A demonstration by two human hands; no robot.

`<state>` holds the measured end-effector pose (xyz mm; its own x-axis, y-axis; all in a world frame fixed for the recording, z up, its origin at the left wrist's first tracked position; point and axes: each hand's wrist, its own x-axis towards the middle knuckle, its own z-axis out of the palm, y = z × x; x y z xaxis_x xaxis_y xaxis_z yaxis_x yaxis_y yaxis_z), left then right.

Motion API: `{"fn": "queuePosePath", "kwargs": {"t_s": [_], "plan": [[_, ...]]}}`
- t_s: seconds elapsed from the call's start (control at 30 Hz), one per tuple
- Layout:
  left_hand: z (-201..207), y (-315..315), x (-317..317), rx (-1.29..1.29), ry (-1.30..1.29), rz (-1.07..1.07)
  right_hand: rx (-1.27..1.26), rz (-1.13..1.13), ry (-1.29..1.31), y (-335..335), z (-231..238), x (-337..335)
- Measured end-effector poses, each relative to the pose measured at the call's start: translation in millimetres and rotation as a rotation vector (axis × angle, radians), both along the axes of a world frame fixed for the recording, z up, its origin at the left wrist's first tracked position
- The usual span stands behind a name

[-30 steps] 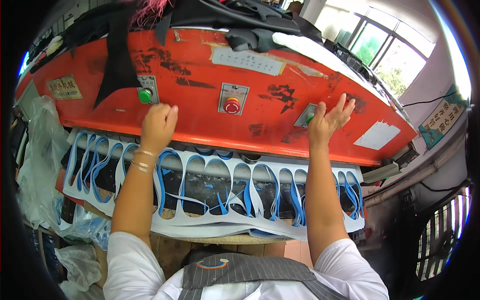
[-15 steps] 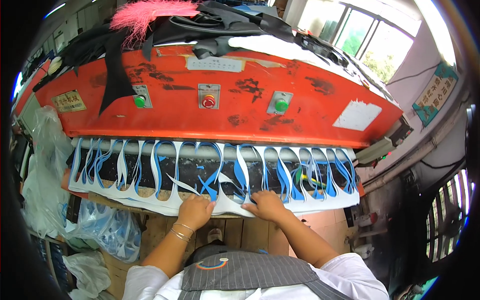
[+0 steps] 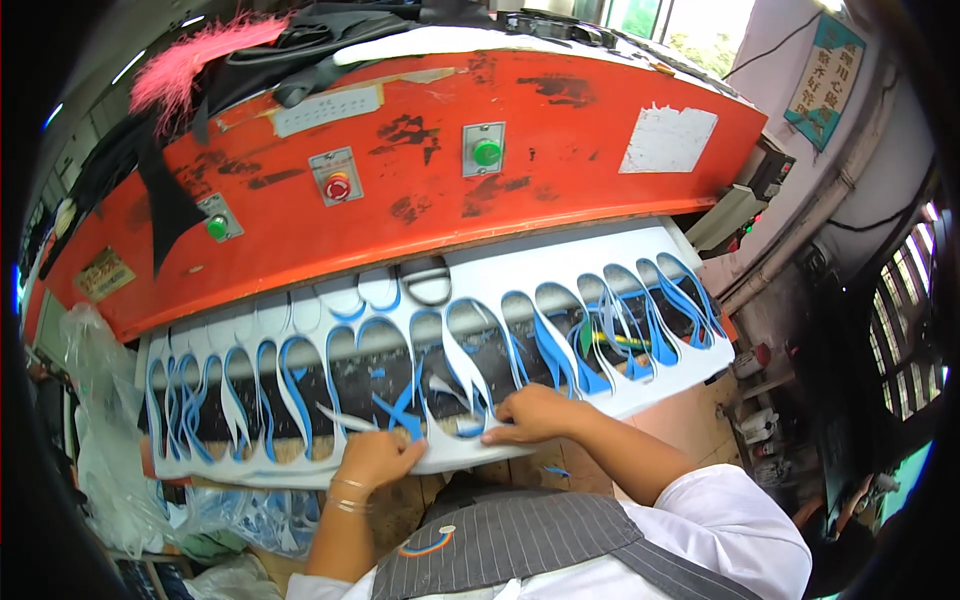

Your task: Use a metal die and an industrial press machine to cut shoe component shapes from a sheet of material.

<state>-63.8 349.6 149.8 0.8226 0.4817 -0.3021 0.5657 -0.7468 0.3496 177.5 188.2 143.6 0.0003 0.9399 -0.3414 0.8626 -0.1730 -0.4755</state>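
Observation:
A wide layered sheet, white on top with blue showing at the cut edges, stretches out from under the red machine. A row of elongated holes runs along its near part, with thin white and blue strips twisting inside them. My left hand is closed on the near edge, left of the middle. To its right, my right hand grips the same edge with fingers curled over it. Between the hands the edge sags a little. Further back, more curved cut outlines show, one a dark-rimmed oval. The fingertips beneath are hidden.
Above the sheet stands the red machine front with a red button and green buttons. Black scraps and pink fringe lie on top. Plastic bags hang at the left. A grey box juts out at the right.
The sheet has come out toward me from under the machine, showing more white surface and further cut outlines behind the holes. Both hands keep their grip. My view has turned right.

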Motion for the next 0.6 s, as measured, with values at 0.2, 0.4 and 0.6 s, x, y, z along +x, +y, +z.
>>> {"fn": "queuePosePath", "kwargs": {"t_s": [0.2, 0.4, 0.6], "plan": [[-5, 77, 120, 0.139, -0.579, 0.087, 0.616, -0.151, 0.039, 114, 4, 107], [-75, 82, 173, 0.306, -0.663, -0.137, 0.725, 0.037, -0.351, 228, -36, 124], [-74, 90, 186, 0.043, -0.706, 0.016, 0.576, 0.35, -0.592, 284, -24, 121]]}}
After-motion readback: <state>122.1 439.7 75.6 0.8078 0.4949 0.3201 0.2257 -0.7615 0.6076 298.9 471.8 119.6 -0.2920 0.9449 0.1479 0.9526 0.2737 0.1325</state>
